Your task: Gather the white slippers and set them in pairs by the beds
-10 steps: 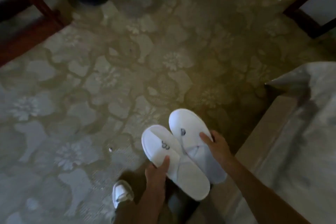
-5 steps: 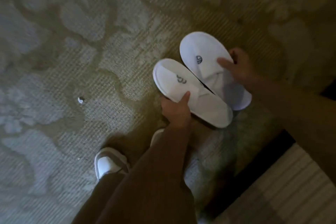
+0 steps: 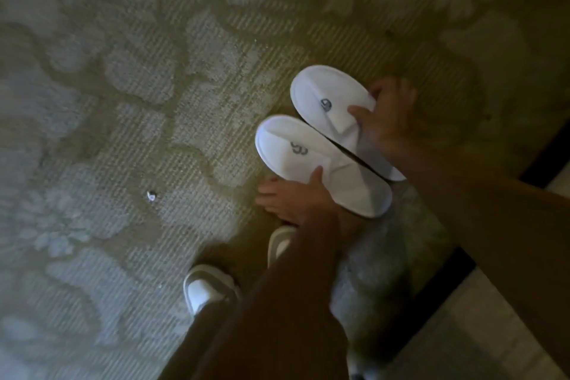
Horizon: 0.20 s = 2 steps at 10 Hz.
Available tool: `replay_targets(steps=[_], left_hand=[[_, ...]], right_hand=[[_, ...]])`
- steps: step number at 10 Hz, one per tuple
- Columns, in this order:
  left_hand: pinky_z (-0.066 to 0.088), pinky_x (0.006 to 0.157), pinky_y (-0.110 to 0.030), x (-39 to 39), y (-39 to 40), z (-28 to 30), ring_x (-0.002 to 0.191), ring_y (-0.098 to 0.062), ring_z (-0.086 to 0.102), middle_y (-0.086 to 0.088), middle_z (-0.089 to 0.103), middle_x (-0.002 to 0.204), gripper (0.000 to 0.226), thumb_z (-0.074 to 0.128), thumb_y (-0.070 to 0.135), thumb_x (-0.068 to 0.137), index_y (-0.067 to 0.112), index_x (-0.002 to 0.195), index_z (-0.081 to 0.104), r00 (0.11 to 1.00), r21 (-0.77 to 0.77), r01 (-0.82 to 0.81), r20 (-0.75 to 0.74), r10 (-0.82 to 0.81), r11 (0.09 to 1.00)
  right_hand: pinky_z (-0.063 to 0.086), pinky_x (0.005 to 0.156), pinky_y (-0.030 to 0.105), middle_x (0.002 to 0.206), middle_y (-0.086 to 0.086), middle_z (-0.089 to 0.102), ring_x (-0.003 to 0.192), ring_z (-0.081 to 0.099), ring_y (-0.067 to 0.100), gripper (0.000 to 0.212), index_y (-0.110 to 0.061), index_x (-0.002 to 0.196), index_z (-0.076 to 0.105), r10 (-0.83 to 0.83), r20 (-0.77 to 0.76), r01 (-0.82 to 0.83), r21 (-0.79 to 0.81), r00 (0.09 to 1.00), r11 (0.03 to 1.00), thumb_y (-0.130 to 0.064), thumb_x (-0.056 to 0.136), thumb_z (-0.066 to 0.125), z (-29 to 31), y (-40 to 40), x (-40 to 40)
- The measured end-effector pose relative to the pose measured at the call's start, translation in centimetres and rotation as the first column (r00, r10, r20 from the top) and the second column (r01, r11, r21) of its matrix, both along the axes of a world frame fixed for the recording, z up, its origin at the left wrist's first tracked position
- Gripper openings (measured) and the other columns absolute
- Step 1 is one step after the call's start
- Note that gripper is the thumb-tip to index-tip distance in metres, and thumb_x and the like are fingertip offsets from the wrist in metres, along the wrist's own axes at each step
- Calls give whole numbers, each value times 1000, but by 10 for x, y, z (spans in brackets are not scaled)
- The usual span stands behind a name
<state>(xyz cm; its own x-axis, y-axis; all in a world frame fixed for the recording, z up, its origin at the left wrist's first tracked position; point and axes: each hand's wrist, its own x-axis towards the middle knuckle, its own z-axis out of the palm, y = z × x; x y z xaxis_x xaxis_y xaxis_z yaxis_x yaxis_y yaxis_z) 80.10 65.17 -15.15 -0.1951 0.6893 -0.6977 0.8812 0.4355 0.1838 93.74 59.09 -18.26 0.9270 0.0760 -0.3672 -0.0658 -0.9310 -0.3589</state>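
Two white slippers with small grey logos lie side by side, toes pointing up-left, low over or on the patterned carpet. My left hand (image 3: 296,194) grips the nearer slipper (image 3: 324,170) at its strap, thumb on top. My right hand (image 3: 382,120) holds the farther slipper (image 3: 327,102) the same way, thumb pressed on the strap. The two slippers touch along their inner edges. The bed's pale edge (image 3: 481,327) runs along the lower right, just beyond a dark gap.
Floral grey-and-olive carpet (image 3: 154,102) fills most of the view. My own white shoes (image 3: 203,287) stand below the slippers. A tiny shiny speck (image 3: 151,195) lies on the carpet at left. A dark strip (image 3: 456,262) separates carpet and bed base.
The camera has dropped much closer to the floor. Both hands have carried the pair downward toward the carpet beside the bed, and the slippers have come parallel instead of overlapping.
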Motion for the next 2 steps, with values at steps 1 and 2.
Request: replay_targets(steps=[1,2], left_hand=[[35,102,-37,-11,22,31,120,-34,50,-18,51,125,79,87,32,65,-2,124,47,979,5,120,165,-119,993],[44,63,-23,-19,47,121,73,-13,57,-6,57,84,45,79,18,77,-4,105,51,918,-146,265,339,-204,953]], right_hand=[[31,98,31,127,13,53,122,45,30,42,-10,111,60,-50,-51,51,34,997,998,-31,77,74,40,-1,-22],[36,101,31,121,16,57,118,51,31,25,-7,103,63,-111,-139,132,153,984,979,-22,83,70,117,-11,-64]])
